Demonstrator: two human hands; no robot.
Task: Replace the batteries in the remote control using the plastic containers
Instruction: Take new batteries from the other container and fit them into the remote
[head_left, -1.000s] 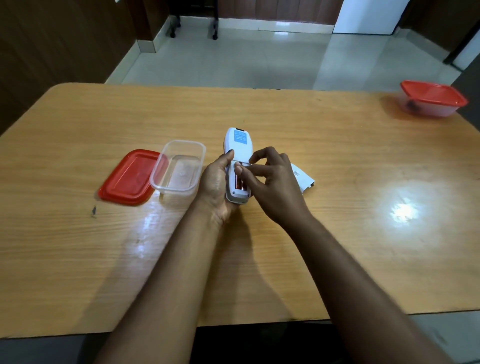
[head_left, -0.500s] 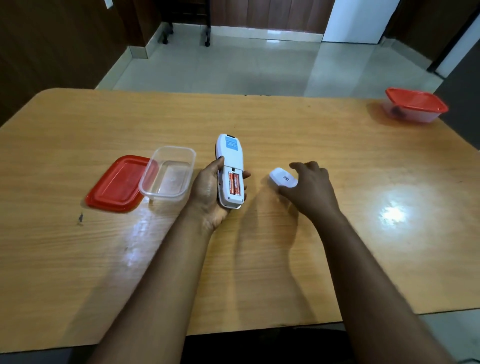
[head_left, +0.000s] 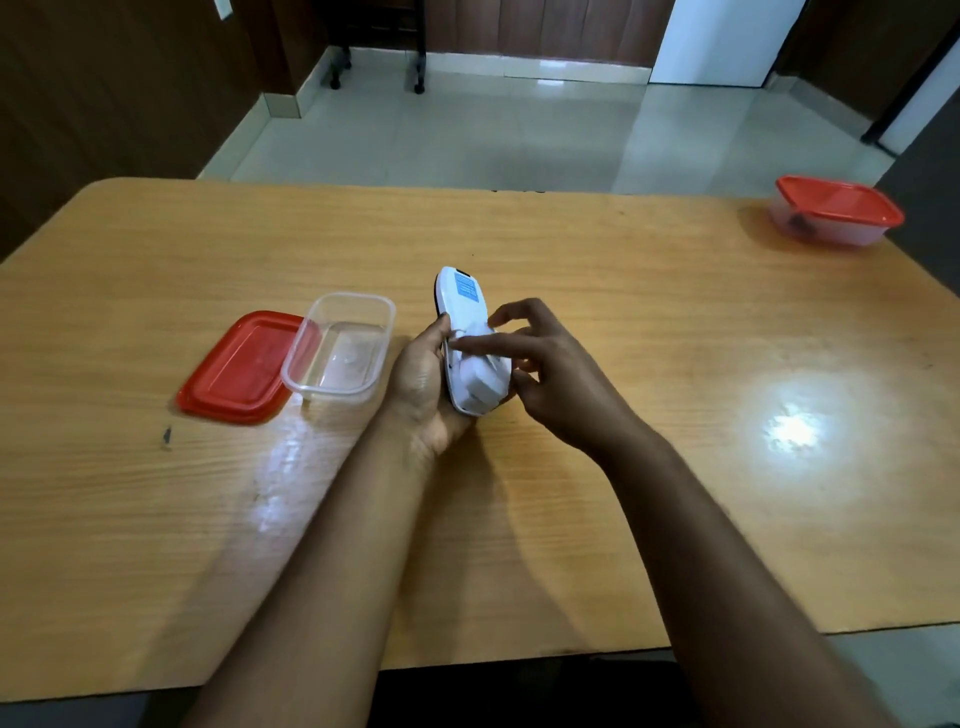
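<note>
From the head view, the left hand (head_left: 423, 382) cradles the remote (head_left: 470, 343) back-side up just above the surface (head_left: 623, 291), fingers wrapped round its edge, likely to steady it. The right hand (head_left: 540, 364) presses the cover (head_left: 480, 379) onto the remote's lower end with loosely spread fingers, seemingly to close the battery bay. The open tub (head_left: 340, 351) sits just beside the left hand, its lid (head_left: 239, 366) partly under it, within easy reach. A closed tub (head_left: 836, 210) stands well apart at the far right.
</note>
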